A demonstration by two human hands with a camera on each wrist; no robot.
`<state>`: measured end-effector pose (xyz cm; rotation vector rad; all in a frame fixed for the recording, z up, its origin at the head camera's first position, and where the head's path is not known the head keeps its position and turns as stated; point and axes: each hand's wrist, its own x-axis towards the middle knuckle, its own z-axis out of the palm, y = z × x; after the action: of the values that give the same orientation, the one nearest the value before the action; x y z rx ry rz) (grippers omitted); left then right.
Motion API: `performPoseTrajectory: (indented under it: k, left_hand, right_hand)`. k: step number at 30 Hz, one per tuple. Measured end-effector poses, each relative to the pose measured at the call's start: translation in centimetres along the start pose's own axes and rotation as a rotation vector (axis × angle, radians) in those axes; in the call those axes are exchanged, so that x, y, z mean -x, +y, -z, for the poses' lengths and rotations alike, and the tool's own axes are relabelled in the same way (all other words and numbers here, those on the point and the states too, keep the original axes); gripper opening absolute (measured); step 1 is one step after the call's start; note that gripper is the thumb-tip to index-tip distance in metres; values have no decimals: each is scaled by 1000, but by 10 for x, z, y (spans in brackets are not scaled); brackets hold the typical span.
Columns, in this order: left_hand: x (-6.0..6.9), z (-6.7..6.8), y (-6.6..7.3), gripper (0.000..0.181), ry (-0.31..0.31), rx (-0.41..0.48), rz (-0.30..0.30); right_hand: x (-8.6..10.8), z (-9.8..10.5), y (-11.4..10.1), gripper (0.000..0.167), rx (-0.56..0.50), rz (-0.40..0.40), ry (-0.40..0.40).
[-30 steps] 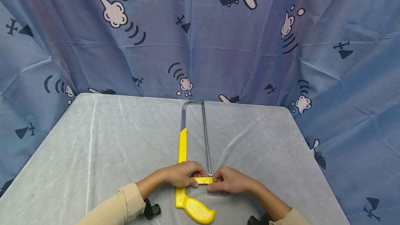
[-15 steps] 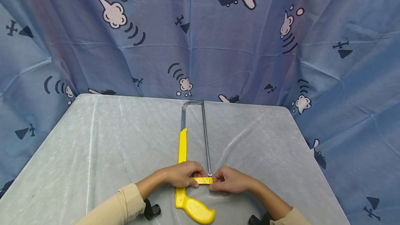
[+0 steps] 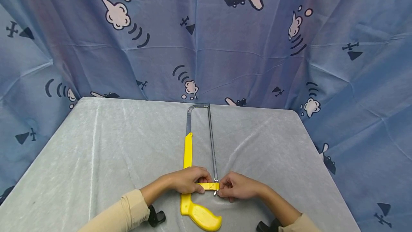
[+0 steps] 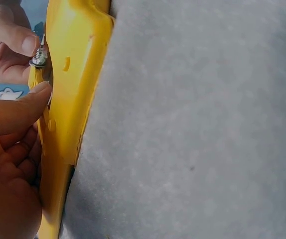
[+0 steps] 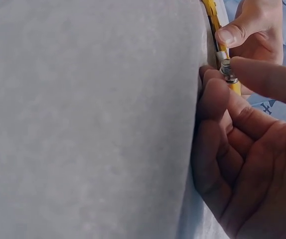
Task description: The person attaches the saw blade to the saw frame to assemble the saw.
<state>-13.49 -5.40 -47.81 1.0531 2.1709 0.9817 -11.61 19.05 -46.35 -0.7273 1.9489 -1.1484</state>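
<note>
A hacksaw with a yellow frame point(image 3: 188, 151) and yellow handle point(image 3: 204, 217) lies on the table, its blade point(image 3: 212, 142) on the right side. My left hand point(image 3: 190, 179) pinches the yellow crossbar point(image 3: 209, 186) between thumb and fingers. At the crossbar's right end, my right hand point(image 3: 239, 186) has thumb and fingers on a small metal wing nut point(image 3: 215, 193). In the left wrist view the threaded screw point(image 4: 40, 57) shows by the right thumb. The right wrist view shows the nut point(image 5: 227, 69) between the right thumb and fingers.
The grey cloth-covered table point(image 3: 138, 146) extends around the saw. A blue patterned curtain point(image 3: 225, 60) hangs behind it. Black devices point(image 3: 156, 217) sit at both wrists.
The wing nut has come into view below the crossbar's end. My right thumb has shifted slightly to the right; the left hand and the saw have stayed in place.
</note>
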Motion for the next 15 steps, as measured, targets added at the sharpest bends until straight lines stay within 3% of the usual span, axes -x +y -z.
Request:
performPoseTrajectory:
  k: [15]
  left_hand:
    - [1,0,2,20,6,0,-7]
  right_hand:
    - [-1,-2,2,16,-14,-12,12]
